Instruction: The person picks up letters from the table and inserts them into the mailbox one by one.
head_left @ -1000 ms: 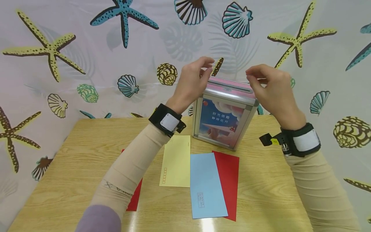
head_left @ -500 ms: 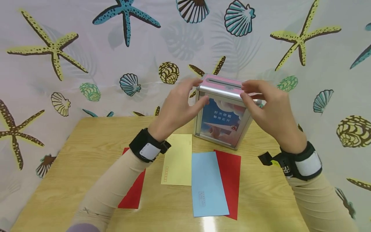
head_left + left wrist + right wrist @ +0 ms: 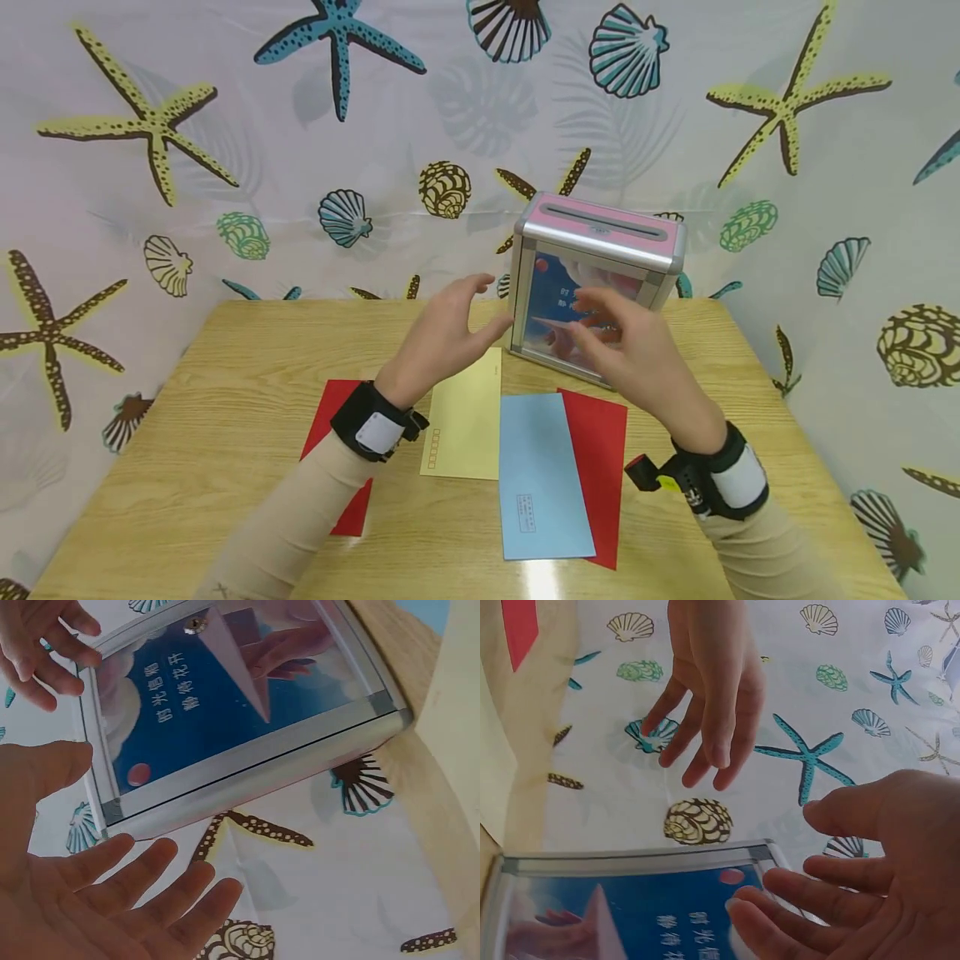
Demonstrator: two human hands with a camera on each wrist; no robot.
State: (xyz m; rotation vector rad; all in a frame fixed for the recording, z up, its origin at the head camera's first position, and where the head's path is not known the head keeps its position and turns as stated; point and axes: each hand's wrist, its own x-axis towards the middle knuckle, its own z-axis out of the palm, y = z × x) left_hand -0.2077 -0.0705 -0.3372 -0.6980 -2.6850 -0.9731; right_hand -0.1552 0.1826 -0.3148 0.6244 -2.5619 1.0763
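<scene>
A box [image 3: 600, 225] with a pink, slotted top and silver edges stands upright at the back of the table. My left hand [image 3: 442, 337] hangs in the air left of the box's front, fingers spread and holding nothing. In front of the printed panel [image 3: 217, 690], my right hand [image 3: 637, 358] is raised with loosely bent fingers and nothing in them. Below the hands lie a yellow envelope [image 3: 465, 425] and a light blue envelope [image 3: 543, 483], the blue one overlapping a red envelope [image 3: 603, 467].
Another red envelope [image 3: 352, 508] lies on the left, partly hidden under my left forearm. The wooden table [image 3: 225, 367] backs onto a pale cloth [image 3: 285, 175] printed with starfish and shells.
Both hands have come down from beside the box's top to in front of it, the right one also moving left. The slotted top is uncovered; box and envelopes stay put.
</scene>
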